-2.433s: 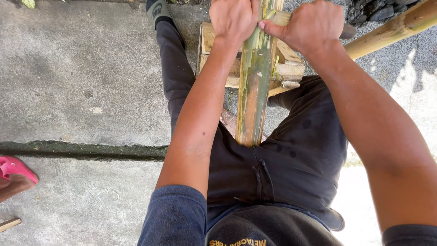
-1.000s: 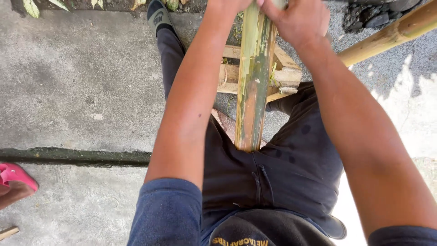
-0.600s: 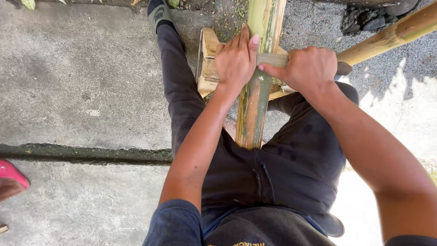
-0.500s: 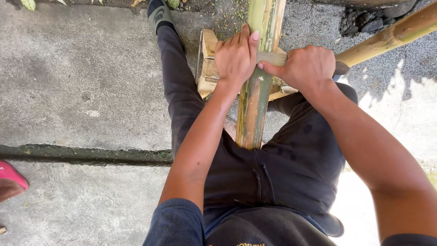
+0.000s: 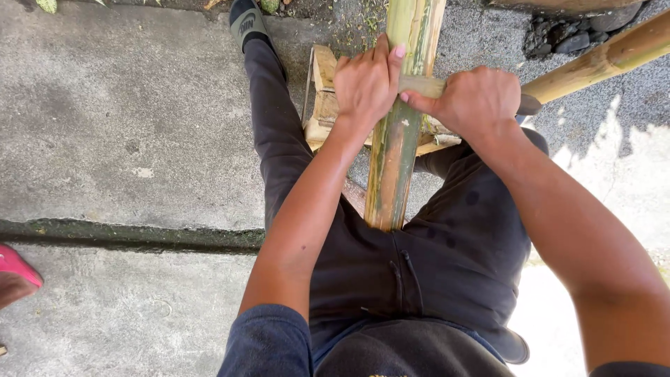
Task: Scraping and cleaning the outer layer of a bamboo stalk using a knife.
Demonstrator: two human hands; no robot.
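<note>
A green-yellow bamboo pole (image 5: 394, 150) runs from the top edge down between my thighs. My left hand (image 5: 364, 85) is closed on the pole's left side, thumb lying up along it. A pale wooden bar (image 5: 423, 85) crosses the pole between my hands. My right hand (image 5: 478, 99) is clenched on the right end of this bar, and a dark tip (image 5: 530, 105) sticks out past the fist. Whether the left hand also grips the bar is hidden. I sit in dark trousers (image 5: 447, 265), left leg stretched out.
A low wooden block (image 5: 322, 105) lies under the pole. A second bamboo pole (image 5: 600, 59) slants off to the upper right. Dark stones (image 5: 565, 38) sit at the top right. Concrete paving with a dark seam (image 5: 125, 234) spreads left. A pink sandal (image 5: 15, 267) is at the left edge.
Both hands have come down the pole from the top edge toward my body, with the bar still between them. The view has shifted slightly.
</note>
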